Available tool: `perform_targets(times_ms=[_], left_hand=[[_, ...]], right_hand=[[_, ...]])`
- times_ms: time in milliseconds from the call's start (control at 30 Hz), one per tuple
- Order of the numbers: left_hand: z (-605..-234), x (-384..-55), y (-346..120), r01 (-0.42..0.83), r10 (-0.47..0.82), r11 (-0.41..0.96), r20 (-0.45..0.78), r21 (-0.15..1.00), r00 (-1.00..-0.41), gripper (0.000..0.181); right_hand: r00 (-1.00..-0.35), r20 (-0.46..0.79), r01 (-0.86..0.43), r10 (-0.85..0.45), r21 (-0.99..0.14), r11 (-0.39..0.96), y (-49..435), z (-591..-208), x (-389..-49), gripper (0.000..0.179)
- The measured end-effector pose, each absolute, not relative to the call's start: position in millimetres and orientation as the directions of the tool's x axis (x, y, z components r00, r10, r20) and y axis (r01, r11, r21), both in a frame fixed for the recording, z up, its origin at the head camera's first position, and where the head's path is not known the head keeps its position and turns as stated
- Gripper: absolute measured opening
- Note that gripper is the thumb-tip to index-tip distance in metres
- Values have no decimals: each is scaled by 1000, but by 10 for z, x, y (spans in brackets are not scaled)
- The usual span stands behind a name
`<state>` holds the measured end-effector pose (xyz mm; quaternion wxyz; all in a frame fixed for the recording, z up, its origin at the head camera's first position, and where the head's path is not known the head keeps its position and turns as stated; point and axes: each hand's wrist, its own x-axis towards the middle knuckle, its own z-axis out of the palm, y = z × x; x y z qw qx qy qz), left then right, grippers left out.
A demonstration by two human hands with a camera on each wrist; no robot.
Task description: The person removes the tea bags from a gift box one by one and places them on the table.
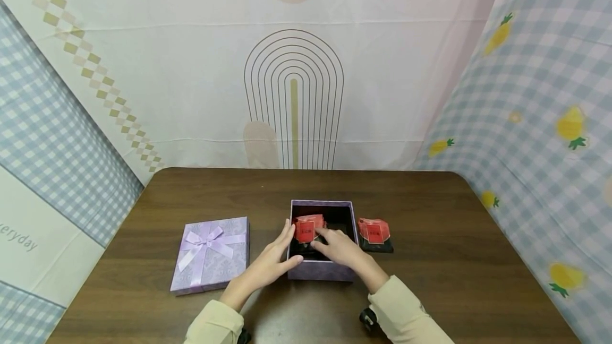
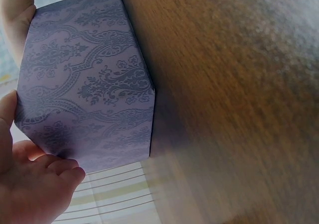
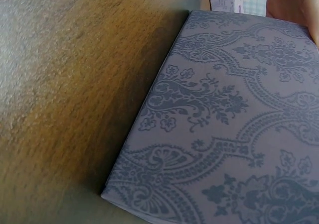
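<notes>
A lidless purple box [image 1: 321,269] with a dark inside stands on the table, and a red-and-black packet [image 1: 306,231] with a red label lies in its left part. My right hand [image 1: 340,248] reaches over the front right of the box, its fingertips at the packet's right edge. Along the box's left side rests my left hand [image 1: 270,263], fingers stretched out and thumb at the front rim. In the left wrist view, the left fingers [image 2: 50,167] touch the patterned box wall [image 2: 94,79]. The right wrist view shows mostly the box's outer wall [image 3: 224,114].
A second red-and-black packet [image 1: 375,234] lies on the table just right of the box. To the left is the lilac lid [image 1: 222,264] with a ribbon bow. The brown table [image 1: 430,280] meets a patterned cloth backdrop [image 1: 201,94] behind.
</notes>
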<state>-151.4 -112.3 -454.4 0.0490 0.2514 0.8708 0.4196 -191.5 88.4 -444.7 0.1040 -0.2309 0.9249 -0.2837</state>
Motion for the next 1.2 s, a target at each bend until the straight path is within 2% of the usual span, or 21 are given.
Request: perform_targets(times_ms=[267, 500, 833, 933, 1200], left_hand=[[-4540, -1516, -1128, 403, 478, 519, 135, 754, -868, 73], [-4535, -1514, -1131, 404, 478, 521, 134, 752, -868, 73], [-4540, -1509, -1129, 396, 477, 526, 124, 753, -870, 72], [-4537, -1507, -1127, 395, 478, 525, 122, 754, -870, 72], [-4542, -1509, -1133, 397, 479, 525, 124, 753, -869, 72]], right_hand=[[-861, -4, -402, -509, -609, 684, 893, -4443, -1922, 40], [-824, 66, -462, -563, -654, 599, 907, -4435, -1942, 37], [-767, -65, -409, -639, -717, 564, 911, -4428, -1995, 43], [-773, -55, -410, -632, -718, 563, 919, -4429, -1992, 42], [-832, 67, -417, -551, -730, 541, 934, -4433, -1998, 37]])
